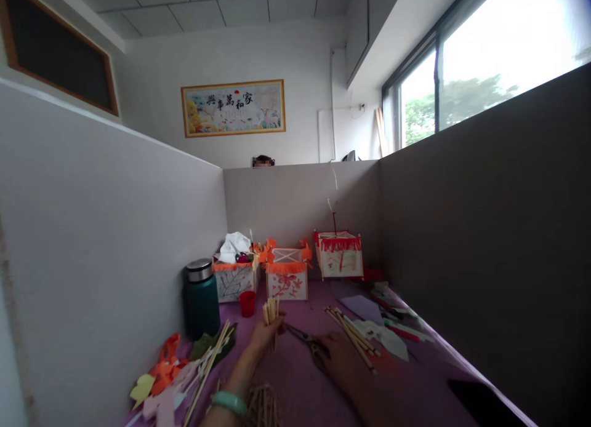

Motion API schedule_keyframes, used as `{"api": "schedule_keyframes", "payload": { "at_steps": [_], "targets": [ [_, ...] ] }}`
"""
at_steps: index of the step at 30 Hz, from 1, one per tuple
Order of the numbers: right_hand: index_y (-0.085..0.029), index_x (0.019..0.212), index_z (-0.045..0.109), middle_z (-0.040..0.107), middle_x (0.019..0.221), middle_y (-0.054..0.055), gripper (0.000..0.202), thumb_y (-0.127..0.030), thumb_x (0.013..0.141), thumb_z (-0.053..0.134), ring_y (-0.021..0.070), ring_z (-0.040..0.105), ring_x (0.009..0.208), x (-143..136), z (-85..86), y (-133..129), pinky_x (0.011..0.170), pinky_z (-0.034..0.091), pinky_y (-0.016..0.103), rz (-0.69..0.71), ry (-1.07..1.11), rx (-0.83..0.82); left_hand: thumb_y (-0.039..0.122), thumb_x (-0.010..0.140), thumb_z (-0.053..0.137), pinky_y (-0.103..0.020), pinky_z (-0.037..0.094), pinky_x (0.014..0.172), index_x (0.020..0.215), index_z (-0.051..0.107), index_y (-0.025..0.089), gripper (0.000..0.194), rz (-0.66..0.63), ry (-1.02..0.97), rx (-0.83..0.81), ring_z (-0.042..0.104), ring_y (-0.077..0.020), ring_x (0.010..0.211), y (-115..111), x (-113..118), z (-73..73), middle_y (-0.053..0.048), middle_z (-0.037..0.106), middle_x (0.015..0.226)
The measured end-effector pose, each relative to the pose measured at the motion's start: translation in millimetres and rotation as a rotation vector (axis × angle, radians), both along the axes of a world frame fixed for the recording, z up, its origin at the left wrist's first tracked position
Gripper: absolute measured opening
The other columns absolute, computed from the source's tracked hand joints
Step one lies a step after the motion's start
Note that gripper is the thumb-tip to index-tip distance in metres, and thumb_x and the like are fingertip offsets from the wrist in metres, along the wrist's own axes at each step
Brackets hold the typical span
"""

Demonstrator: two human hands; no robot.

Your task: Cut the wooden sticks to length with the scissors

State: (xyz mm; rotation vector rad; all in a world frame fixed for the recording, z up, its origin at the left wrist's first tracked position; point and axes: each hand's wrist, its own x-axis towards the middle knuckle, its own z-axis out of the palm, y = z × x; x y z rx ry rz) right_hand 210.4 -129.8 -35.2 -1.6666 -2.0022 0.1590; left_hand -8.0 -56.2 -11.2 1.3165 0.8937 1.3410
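Observation:
My left hand (262,337) grips a small bundle of thin wooden sticks (271,311), held upright above the purple table (300,384). A pale green bracelet sits on that wrist. My right hand (339,355) rests on the handles of a pair of scissors (305,339) that lies on the table, blades pointing left toward the bundle. Just right of this hand lies a loose row of long sticks (353,333). More short sticks (264,405) are heaped under my left forearm.
Three paper lanterns with orange or red fringe (287,275) stand at the back, by a dark green flask (202,298) and a red cup (247,303). Paper cut-outs (159,378) lie at left, paper scraps (383,328) at right. Partition walls enclose the desk; a person's head shows beyond.

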Motion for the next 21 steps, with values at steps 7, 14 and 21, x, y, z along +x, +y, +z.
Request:
{"api": "schedule_keyframes", "payload": {
  "at_steps": [7, 14, 21],
  "targets": [
    [-0.021, 0.123, 0.073, 0.070, 0.111, 0.010, 0.037, -0.031, 0.095, 0.051, 0.0232, 0.060, 0.110, 0.9, 7.6, -5.6, 0.096, 0.041, 0.031, 0.012, -0.035, 0.004, 0.042, 0.054, 0.090, -0.033, 0.051, 0.069, 0.085, 0.070, 0.014, 0.047, -0.058, -0.050, -0.058, 0.063, -0.0187, 0.063, -12.2, -9.4, 8.0, -0.004, 0.066, 0.065],
    [-0.021, 0.125, 0.071, 0.069, 0.112, 0.010, 0.037, -0.031, 0.096, 0.052, 0.0230, 0.059, 0.110, 5.5, 7.3, -1.0, 0.096, 0.041, 0.030, 0.056, -0.075, -0.030, 0.055, 0.045, 0.093, -0.034, 0.054, 0.073, 0.084, 0.066, 0.011, 0.065, -0.065, -0.145, -0.139, 0.064, -0.0174, 0.066, -5.2, -14.4, -1.9, -0.005, 0.066, 0.067],
    [-0.017, 0.128, 0.070, 0.067, 0.115, 0.016, 0.038, -0.028, 0.096, 0.051, 0.0282, 0.059, 0.109, -6.5, 18.8, -7.8, 0.094, 0.042, 0.035, -0.035, -0.188, -0.090, 0.060, 0.047, 0.090, -0.030, 0.052, 0.064, 0.078, 0.061, 0.014, 0.062, 0.066, -0.194, -0.055, 0.056, -0.0120, 0.056, -8.2, -30.5, 18.1, 0.004, 0.056, 0.060]
  ]
}}
